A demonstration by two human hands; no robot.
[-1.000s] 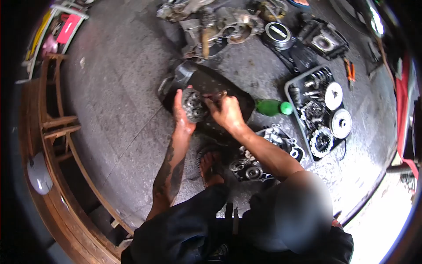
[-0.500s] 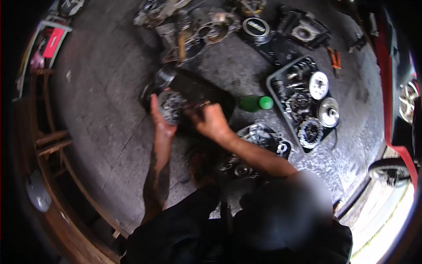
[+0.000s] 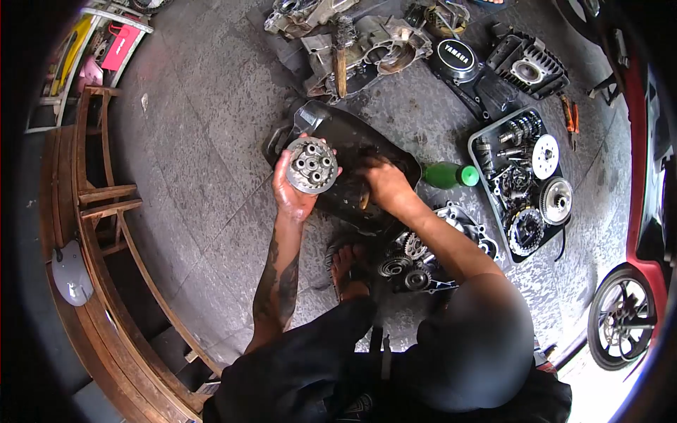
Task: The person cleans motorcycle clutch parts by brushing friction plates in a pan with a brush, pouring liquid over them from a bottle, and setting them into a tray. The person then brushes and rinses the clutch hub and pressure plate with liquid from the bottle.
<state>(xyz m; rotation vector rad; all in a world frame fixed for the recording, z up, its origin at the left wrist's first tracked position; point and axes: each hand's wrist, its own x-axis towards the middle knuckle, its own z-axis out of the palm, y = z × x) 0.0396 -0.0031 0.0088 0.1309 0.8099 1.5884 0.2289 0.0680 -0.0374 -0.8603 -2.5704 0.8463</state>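
Observation:
A round metal clutch part (image 3: 311,165) with raised posts rests in my left hand (image 3: 289,192), its fingers wrapped round the rim. Below it lies a black pan (image 3: 352,141) with dark, wet-looking insides. Over the right part of the pan my right hand (image 3: 384,185) is closed round a brush (image 3: 364,197); its wooden handle shows beneath the fingers, and its head is hard to make out. The two hands are apart. Right of the pan lies a green bottle (image 3: 444,175).
A grey tray (image 3: 486,204) of gears stands at the right, near orange-handled pliers (image 3: 570,120). An opened engine case (image 3: 458,222) lies below the bottle. Dirty engine castings (image 3: 388,42) are at the top, a wooden bench frame (image 3: 134,261) at the left, a motorcycle wheel (image 3: 620,317) lower right.
My right hand has moved away from the metal part, rightward over the pan, with the brush. The part in my left hand now faces up more fully. The camera view has shifted.

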